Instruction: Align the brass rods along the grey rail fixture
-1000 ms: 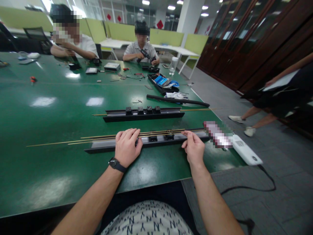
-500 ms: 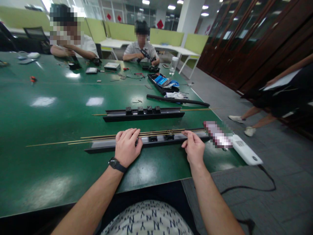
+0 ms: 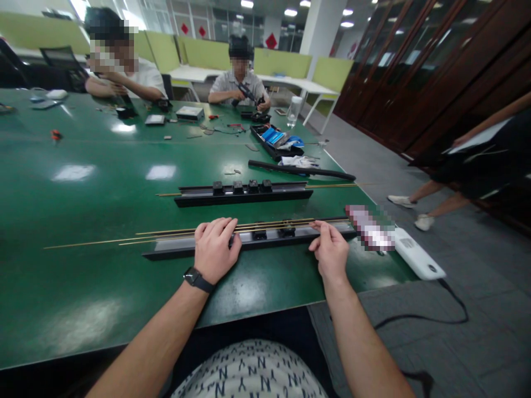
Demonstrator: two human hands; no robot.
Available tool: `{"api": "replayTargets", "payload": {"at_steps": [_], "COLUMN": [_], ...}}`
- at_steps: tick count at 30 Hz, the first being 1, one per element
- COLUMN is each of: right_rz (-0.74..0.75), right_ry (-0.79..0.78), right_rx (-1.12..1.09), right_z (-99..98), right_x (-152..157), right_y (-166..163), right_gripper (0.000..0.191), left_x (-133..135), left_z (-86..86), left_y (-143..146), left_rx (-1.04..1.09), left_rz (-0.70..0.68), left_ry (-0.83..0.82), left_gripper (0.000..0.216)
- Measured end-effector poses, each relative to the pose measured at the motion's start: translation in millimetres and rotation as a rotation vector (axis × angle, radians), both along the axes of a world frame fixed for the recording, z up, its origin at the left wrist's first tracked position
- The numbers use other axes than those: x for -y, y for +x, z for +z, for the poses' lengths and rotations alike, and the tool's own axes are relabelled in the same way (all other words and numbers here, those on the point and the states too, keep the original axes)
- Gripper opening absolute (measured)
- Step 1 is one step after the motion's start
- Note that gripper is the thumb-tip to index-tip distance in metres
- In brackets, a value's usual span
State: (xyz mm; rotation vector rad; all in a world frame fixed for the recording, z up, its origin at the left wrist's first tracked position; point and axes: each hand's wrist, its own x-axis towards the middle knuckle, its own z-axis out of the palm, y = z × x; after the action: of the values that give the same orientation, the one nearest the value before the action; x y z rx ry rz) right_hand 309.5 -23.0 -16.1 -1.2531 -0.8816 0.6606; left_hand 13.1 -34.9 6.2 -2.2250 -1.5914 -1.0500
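My left hand, with a dark watch on its wrist, lies curled over the nearer black rail. Its fingers close around a small black block, of which only a dark edge shows beside the thumb. Several thin brass rods run lengthwise along this rail, passing beneath or through that hand. Toward the rail's right part, my right hand pinches the end of a brass rod between thumb and forefinger. Two black blocks sit in the channel between my hands.
Behind lies a second black rail with several blocks and brass rods. To the right are a phone and a white power bank with a cable. Farther back are a black tube, gloves and a tool tray. Two people sit opposite; another stands right.
The left end of one brass rod has shifted slightly to the right. Both hands keep nearly the same place and grip.
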Motion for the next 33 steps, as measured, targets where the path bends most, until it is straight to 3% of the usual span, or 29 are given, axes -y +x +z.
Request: {"api": "replayTargets", "payload": {"at_steps": [10,33], "right_rz": [-0.012,0.193], "right_ry": [0.007,-0.033], "right_rx": [-0.035,0.053], "right_z": [0.5,3.4], "right_x": [1.3,7.0], "right_y": [-1.3,-7.3], "right_gripper": [0.043,0.045], "left_x": [-0.4,0.1], "left_z": [-2.3,-1.8], "left_y": [0.4,2.1], "left_rx": [-0.003,-0.020], "left_rz": [0.002,0.008], "left_ry": [-0.007,0.013], "left_gripper": [0.033,0.032]}}
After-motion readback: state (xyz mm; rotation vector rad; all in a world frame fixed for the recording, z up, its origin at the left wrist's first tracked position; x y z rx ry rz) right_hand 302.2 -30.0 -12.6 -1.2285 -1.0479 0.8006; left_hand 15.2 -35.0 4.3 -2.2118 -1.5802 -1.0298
